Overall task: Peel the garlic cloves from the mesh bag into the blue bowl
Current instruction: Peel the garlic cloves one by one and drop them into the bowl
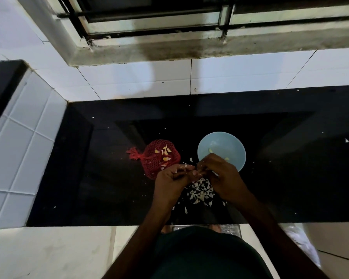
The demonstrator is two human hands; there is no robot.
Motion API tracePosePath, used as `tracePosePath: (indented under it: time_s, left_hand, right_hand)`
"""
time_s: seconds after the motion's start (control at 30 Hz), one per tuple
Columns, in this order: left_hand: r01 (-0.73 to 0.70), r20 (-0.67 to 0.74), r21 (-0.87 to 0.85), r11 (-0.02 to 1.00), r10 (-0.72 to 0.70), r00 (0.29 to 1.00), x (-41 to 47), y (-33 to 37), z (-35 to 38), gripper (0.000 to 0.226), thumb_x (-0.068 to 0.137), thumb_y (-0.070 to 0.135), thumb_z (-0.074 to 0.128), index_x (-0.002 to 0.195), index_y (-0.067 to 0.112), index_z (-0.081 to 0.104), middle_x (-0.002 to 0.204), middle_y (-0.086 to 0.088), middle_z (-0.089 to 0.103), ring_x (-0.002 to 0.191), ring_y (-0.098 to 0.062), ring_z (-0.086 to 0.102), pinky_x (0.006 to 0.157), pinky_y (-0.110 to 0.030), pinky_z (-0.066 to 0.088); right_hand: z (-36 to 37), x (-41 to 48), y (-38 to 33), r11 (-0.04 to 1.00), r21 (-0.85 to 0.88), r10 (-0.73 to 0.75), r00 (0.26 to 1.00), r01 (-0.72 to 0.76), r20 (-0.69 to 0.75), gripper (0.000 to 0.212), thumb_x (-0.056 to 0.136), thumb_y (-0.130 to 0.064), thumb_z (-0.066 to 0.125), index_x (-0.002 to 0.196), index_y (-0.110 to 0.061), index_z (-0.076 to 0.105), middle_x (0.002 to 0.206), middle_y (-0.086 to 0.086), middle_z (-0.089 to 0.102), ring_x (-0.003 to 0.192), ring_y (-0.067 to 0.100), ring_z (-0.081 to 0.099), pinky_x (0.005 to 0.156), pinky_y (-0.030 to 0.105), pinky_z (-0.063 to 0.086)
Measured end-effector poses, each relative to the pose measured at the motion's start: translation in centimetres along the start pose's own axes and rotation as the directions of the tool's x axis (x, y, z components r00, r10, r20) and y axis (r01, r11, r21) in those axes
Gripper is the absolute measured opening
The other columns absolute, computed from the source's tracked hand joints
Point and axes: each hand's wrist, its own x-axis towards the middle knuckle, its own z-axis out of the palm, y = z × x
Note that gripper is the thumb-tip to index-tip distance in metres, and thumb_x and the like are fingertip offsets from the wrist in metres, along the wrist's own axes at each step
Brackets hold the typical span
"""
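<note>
left hand (170, 179) and right hand (222, 178) each have their grip pinched on one garlic clove (197, 173) at the near rim of the blue bowl (203, 144), beside the red mesh bag (159, 158) on the bench (109, 178); the clove may slip into the peel pile (201, 191), or flakes may fall into the bowl.

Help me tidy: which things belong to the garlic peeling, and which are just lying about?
Job: red mesh bag of garlic cloves; pale blue round bowl; left hand; right hand.
Lying about: heap of white papery peelings; scattered white flecks.
</note>
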Motion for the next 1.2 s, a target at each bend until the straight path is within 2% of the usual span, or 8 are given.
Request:
tracePosePath:
  time_s: [0.2, 0.33, 0.47, 0.63, 0.77, 0.9, 1.0, 1.2]
  left_hand:
    - [0.067, -0.034, -0.087, 0.994, -0.07, 0.997, -0.3, 0.1, 0.8, 0.024, 0.075, 0.021, 0.081, 0.096, 0.01, 0.08, 0.099, -0.014, 0.079, 0.097, -0.032, 0.075, 0.092, -0.043, 0.059]
    - [0.116, 0.007, -0.039, 0.992, -0.116, 0.993, -0.4, -0.2, 1.1, 0.018, 0.092, 0.005, 0.067, 0.107, 0.007, 0.077, 0.104, -0.01, 0.078, 0.093, -0.022, 0.075, 0.084, -0.029, 0.059]
    - [0.102, 0.017, 0.038, 0.994, -0.103, 0.995, -0.7, -0.3, 1.3, 0.016, 0.095, 0.005, 0.065, 0.103, 0.008, 0.077, 0.101, -0.011, 0.078, 0.091, -0.02, 0.074, 0.092, -0.034, 0.058]
    - [0.06, 0.018, 0.11, 0.992, -0.062, 0.998, -0.8, -0.7, 1.6, 0.013, 0.098, 0.01, 0.064, 0.104, 0.015, 0.075, 0.101, -0.005, 0.077, 0.096, -0.023, 0.074, 0.095, -0.042, 0.057]
    - [-0.01, 0.061, 0.143, 0.99, 0.002, 0.998, -0.9, -0.2, 1.7, 0.014, 0.1, 0.007, 0.061, 0.11, 0.01, 0.07, 0.106, 0.0, 0.074, 0.101, -0.017, 0.071, 0.094, -0.035, 0.058]
    - [-0.029, 0.107, 0.158, 0.987, 0.012, 0.994, -0.8, 0.2, 1.6, 0.014, 0.1, 0.006, 0.06, 0.11, 0.012, 0.067, 0.109, 0.001, 0.071, 0.105, -0.014, 0.068, 0.094, -0.036, 0.058]
    - [-0.013, 0.112, 0.11, 0.994, 0.001, 0.994, -0.8, 0.2, 1.5, 0.012, 0.1, 0.003, 0.058, 0.108, 0.007, 0.066, 0.11, -0.009, 0.069, 0.105, -0.019, 0.067, 0.092, -0.034, 0.055]
    - [0.004, 0.115, -0.011, 1.0, -0.003, 0.993, -1.0, 0.2, 1.2, 0.008, 0.1, 0.007, 0.057, 0.105, 0.001, 0.058, 0.103, -0.016, 0.068, 0.095, -0.014, 0.067, 0.085, -0.025, 0.054]
  right_hand:
    - [0.7, -0.3, 0.6, 0.984, -0.175, -0.003, 0.995, 0.02, 0.096, 0.048, 0.068, 0.014, 0.054, 0.106, -0.014, 0.06, 0.103, 0.005, 0.058, 0.093, 0.028, 0.056, 0.066, 0.049, 0.052]
    - [1.2, -0.7, 0.0, 0.967, -0.251, -0.002, 0.994, 0.031, 0.113, 0.061, 0.06, 0.018, 0.058, 0.109, -0.018, 0.052, 0.106, 0.004, 0.053, 0.094, 0.026, 0.051, 0.061, 0.047, 0.052]
    - [1.3, -1.1, -0.5, 0.95, -0.31, -0.026, 0.997, 0.048, 0.074, 0.064, 0.054, 0.022, 0.061, 0.103, -0.018, 0.047, 0.105, -0.003, 0.044, 0.092, 0.022, 0.044, 0.057, 0.041, 0.05]
    - [1.8, -1.4, -0.5, 0.947, -0.321, -0.023, 0.999, 0.015, -0.022, 0.057, 0.061, 0.013, 0.061, 0.108, -0.016, 0.049, 0.107, -0.001, 0.046, 0.094, 0.023, 0.046, 0.064, 0.042, 0.052]
    - [1.9, -1.5, -0.8, 0.976, -0.217, 0.005, 0.993, -0.031, -0.121, 0.038, 0.075, -0.006, 0.04, 0.109, -0.015, 0.053, 0.108, 0.001, 0.05, 0.098, 0.024, 0.051, 0.079, 0.03, 0.045]
    - [2.1, -1.2, -1.3, 0.997, -0.021, 0.073, 0.977, -0.079, -0.202, 0.042, 0.073, 0.012, 0.047, 0.105, -0.013, 0.055, 0.107, -0.002, 0.049, 0.098, 0.016, 0.051, 0.083, 0.018, 0.044]
    - [2.2, -1.3, -1.6, 0.996, 0.05, 0.085, 0.977, -0.077, -0.196, 0.041, 0.075, 0.017, 0.051, 0.103, -0.013, 0.055, 0.106, -0.004, 0.048, 0.097, 0.018, 0.052, 0.078, 0.03, 0.05]
    - [2.2, -1.3, -2.0, 0.988, 0.12, 0.118, 0.976, -0.097, -0.181, 0.014, 0.087, -0.009, 0.043, 0.095, -0.017, 0.05, 0.102, -0.009, 0.044, 0.091, 0.018, 0.051, 0.067, 0.046, 0.05]
